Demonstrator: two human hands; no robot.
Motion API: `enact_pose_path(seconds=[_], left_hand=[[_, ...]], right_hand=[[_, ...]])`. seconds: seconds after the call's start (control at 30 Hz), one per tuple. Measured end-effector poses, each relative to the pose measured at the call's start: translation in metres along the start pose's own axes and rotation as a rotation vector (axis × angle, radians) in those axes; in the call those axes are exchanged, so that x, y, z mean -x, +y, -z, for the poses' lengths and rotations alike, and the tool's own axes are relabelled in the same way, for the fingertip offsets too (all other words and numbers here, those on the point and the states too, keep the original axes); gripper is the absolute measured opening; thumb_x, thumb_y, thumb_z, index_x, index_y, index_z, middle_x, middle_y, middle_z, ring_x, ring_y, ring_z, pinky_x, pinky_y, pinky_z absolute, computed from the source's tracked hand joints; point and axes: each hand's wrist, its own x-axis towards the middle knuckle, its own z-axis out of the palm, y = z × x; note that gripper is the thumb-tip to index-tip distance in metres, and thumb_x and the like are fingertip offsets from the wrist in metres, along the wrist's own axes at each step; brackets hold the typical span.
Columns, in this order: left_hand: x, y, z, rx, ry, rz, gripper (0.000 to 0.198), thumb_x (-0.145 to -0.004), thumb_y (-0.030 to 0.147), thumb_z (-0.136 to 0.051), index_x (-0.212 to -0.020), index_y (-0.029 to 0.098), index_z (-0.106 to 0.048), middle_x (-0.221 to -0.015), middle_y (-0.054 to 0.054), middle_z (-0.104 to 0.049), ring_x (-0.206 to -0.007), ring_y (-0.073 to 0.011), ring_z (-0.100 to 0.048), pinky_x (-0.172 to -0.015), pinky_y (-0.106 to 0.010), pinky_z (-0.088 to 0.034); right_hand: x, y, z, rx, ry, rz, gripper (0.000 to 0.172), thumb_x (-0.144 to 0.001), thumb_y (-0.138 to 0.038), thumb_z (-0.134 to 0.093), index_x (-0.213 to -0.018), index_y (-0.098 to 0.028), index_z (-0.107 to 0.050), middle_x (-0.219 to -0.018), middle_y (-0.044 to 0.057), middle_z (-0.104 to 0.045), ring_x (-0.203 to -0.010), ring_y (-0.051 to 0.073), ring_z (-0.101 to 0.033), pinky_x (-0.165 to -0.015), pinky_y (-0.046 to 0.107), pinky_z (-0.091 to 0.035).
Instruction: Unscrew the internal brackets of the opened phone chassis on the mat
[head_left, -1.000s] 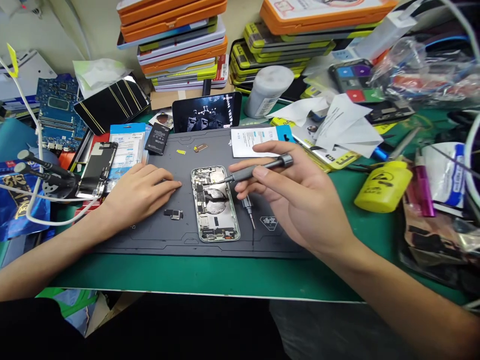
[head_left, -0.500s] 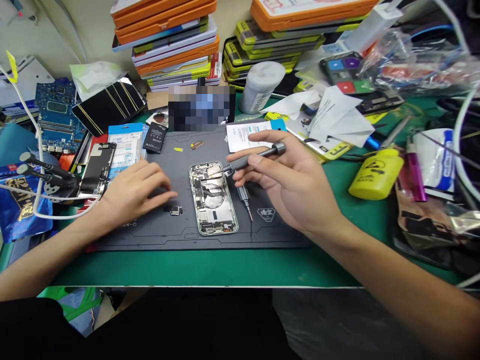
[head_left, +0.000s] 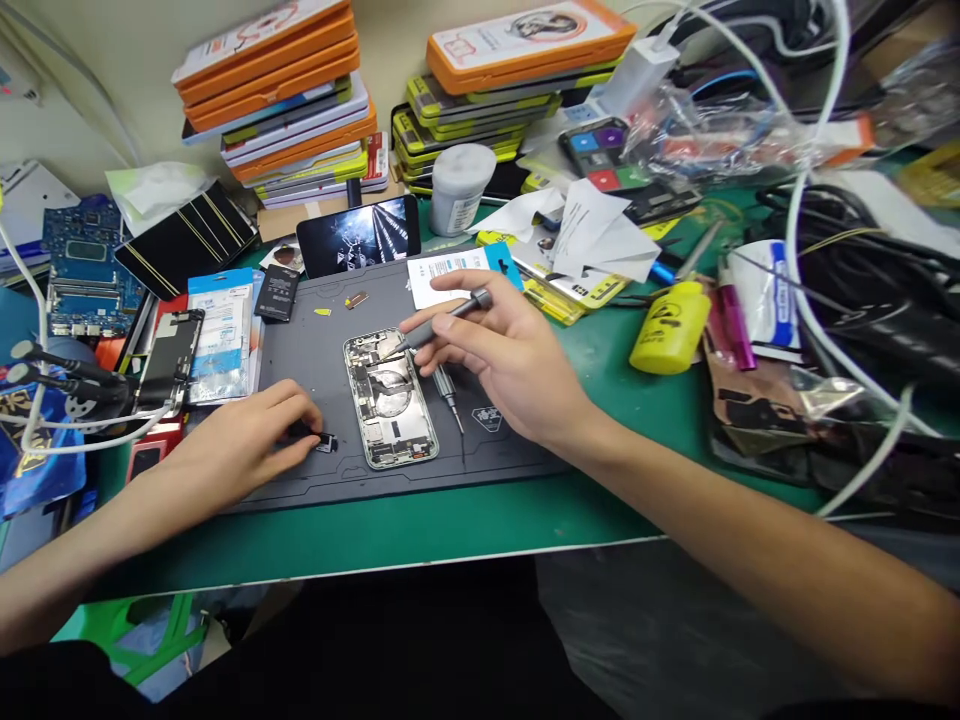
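My right hand (head_left: 502, 360) is closed round a grey screwdriver (head_left: 427, 335), held slanting. Its bit points down over the upper part of an opened phone (head_left: 397, 432), whose boards and round coil show; whether it touches a screw cannot be told. The phone lies face up on a dark grey work mat (head_left: 300, 335). Left of the phone, my left hand (head_left: 251, 435) has thumb and fingers closed at a small black and silver phone part (head_left: 326, 442) on the mat. A second screwdriver (head_left: 448, 388) lies beside the phone, under my right hand.
A phone battery (head_left: 277, 293), a phone with its screen lit (head_left: 360, 236) and a blue-white packet (head_left: 450, 272) lie along the mat's far side. Boxes (head_left: 300, 110) are stacked behind. A yellow bottle (head_left: 670, 328) stands right; a detached phone screen (head_left: 171, 355) lies left.
The view has swung to the right. My left hand has come down to the small phone part and its fingers have closed there. My right hand still holds the screwdriver over the opened phone.
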Motion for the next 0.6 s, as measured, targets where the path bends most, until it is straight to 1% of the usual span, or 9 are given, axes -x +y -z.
enact_pose_path(seconds=[0.1,0.23,0.3,0.37,0.4,0.47,0.53,0.57,0.6], left_hand=[[0.002,0.005,0.001,0.023,0.01,0.018,0.028,-0.113,0.043,-0.05,-0.109,0.023,-0.069,-0.108,-0.005,-0.073,-0.086,-0.0194,-0.073,-0.075,-0.03,-0.056],[-0.001,0.011,0.007,0.174,-0.061,0.028,0.026,-0.112,0.046,-0.056,-0.113,0.026,-0.073,-0.108,-0.003,-0.078,-0.09,-0.0185,-0.075,-0.079,-0.028,-0.059],[-0.007,0.016,0.009,0.292,-0.033,0.069,0.026,-0.11,0.049,-0.061,-0.114,0.027,-0.076,-0.109,-0.002,-0.08,-0.092,-0.0183,-0.076,-0.08,-0.027,-0.061],[-0.016,0.025,0.009,0.41,0.03,0.131,0.027,-0.107,0.051,-0.067,-0.111,0.026,-0.078,-0.107,-0.002,-0.082,-0.091,-0.0188,-0.077,-0.079,-0.028,-0.062],[-0.022,0.03,0.007,0.457,0.041,0.152,0.027,-0.105,0.051,-0.069,-0.109,0.026,-0.078,-0.106,-0.002,-0.082,-0.089,-0.0189,-0.077,-0.078,-0.028,-0.062],[-0.033,0.041,0.001,0.527,0.006,0.141,0.024,-0.104,0.047,-0.07,-0.106,0.025,-0.079,-0.1,0.0,-0.083,-0.081,-0.0176,-0.076,-0.075,-0.029,-0.061],[-0.044,0.049,-0.007,0.539,-0.01,0.105,0.019,-0.102,0.041,-0.071,-0.105,0.026,-0.081,-0.1,0.001,-0.084,-0.083,-0.0182,-0.077,-0.076,-0.029,-0.06],[-0.048,0.052,-0.011,0.532,-0.019,0.09,0.016,-0.101,0.038,-0.071,-0.105,0.026,-0.082,-0.102,0.001,-0.085,-0.089,-0.0189,-0.078,-0.08,-0.029,-0.06],[-0.052,0.055,-0.015,0.518,-0.024,0.081,0.015,-0.101,0.036,-0.071,-0.105,0.026,-0.082,-0.103,0.001,-0.085,-0.09,-0.0196,-0.079,-0.081,-0.029,-0.059]], right_hand=[[-0.001,0.0,0.001,-0.012,-0.014,0.014,0.036,-0.094,-0.041,-0.079,-0.119,-0.03,-0.056,-0.106,0.0,-0.082,-0.078,0.015,-0.074,-0.076,0.035,-0.065],[-0.001,-0.001,0.002,0.01,-0.014,0.043,0.039,-0.093,-0.045,-0.079,-0.12,-0.031,-0.055,-0.107,0.001,-0.081,-0.078,0.016,-0.074,-0.077,0.036,-0.065],[0.0,-0.002,0.001,0.033,-0.012,0.063,0.04,-0.093,-0.046,-0.079,-0.12,-0.031,-0.054,-0.108,0.001,-0.081,-0.078,0.016,-0.075,-0.078,0.037,-0.065],[0.001,-0.004,0.0,0.051,-0.006,0.078,0.039,-0.093,-0.045,-0.078,-0.12,-0.031,-0.054,-0.108,0.001,-0.081,-0.078,0.016,-0.075,-0.079,0.038,-0.066],[0.001,-0.005,-0.001,0.057,0.001,0.083,0.038,-0.093,-0.044,-0.078,-0.119,-0.031,-0.054,-0.107,0.001,-0.08,-0.078,0.016,-0.075,-0.079,0.038,-0.066],[0.003,-0.007,-0.002,0.066,0.014,0.086,0.035,-0.093,-0.042,-0.076,-0.118,-0.032,-0.054,-0.107,0.0,-0.08,-0.077,0.016,-0.075,-0.079,0.039,-0.066],[0.004,-0.009,-0.003,0.074,0.02,0.09,0.033,-0.093,-0.041,-0.075,-0.117,-0.033,-0.054,-0.106,-0.001,-0.08,-0.076,0.016,-0.074,-0.079,0.039,-0.067],[0.005,-0.01,-0.004,0.077,0.018,0.092,0.032,-0.094,-0.041,-0.075,-0.117,-0.033,-0.054,-0.106,-0.001,-0.08,-0.076,0.016,-0.074,-0.079,0.039,-0.067],[0.005,-0.01,-0.004,0.078,0.016,0.097,0.032,-0.094,-0.041,-0.075,-0.117,-0.033,-0.054,-0.106,-0.001,-0.08,-0.076,0.016,-0.074,-0.079,0.039,-0.067]])
